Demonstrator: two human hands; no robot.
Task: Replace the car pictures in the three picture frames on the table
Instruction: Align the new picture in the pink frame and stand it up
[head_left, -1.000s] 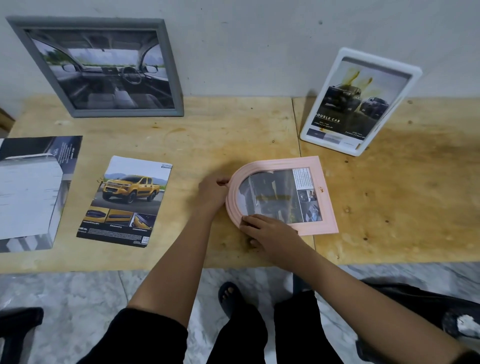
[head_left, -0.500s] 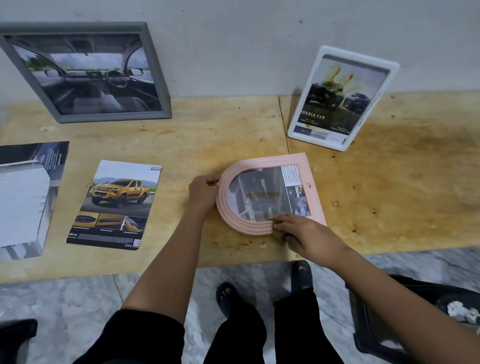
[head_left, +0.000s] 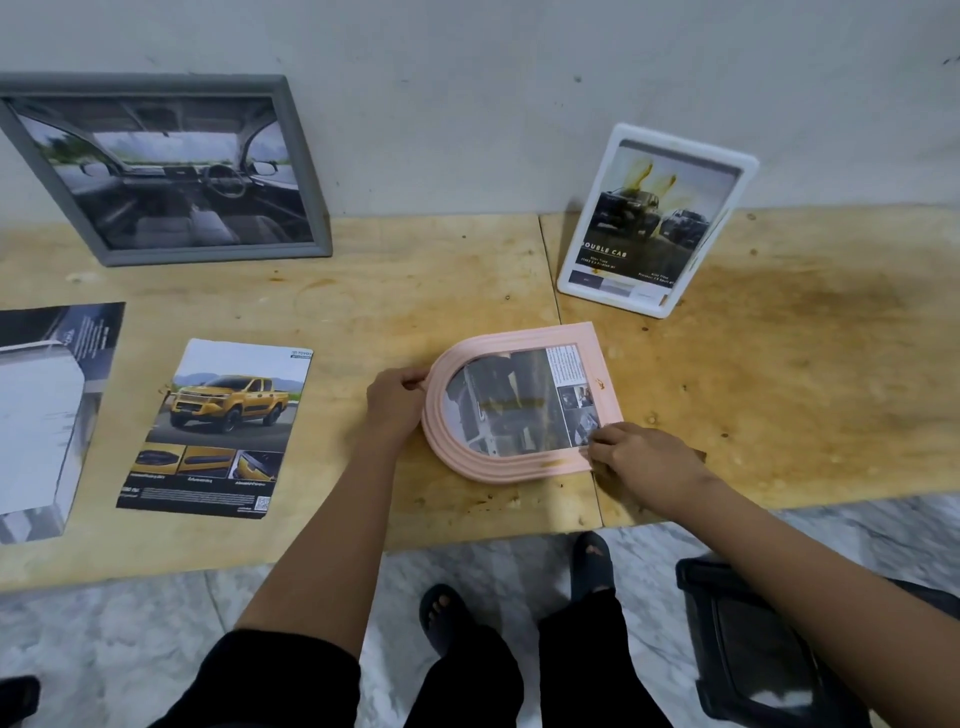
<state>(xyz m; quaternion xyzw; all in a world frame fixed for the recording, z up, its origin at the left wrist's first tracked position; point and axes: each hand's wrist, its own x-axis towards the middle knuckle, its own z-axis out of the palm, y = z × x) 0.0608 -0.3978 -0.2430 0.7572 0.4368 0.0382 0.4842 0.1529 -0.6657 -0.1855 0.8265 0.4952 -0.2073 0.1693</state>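
Where the pink frame (head_left: 509, 467) lies: flat on the desk (head_left: 415, 291) near its front edge, arched end to the left, a car picture (head_left: 514, 405) inside.
Left hand (head_left: 395, 402): grip still curled round the arched end.
Right hand (head_left: 644, 462): slid along the near edge since half a second ago, from mid-edge to the square corner; its grip appears to pinch that corner, thumb hidden.
Grey frame (head_left: 309, 171): leaning on the wall, back left.
White frame (head_left: 613, 299): propped up, back right.
Yellow-truck picture (head_left: 223, 426): loose on the desk, left of the left hand.
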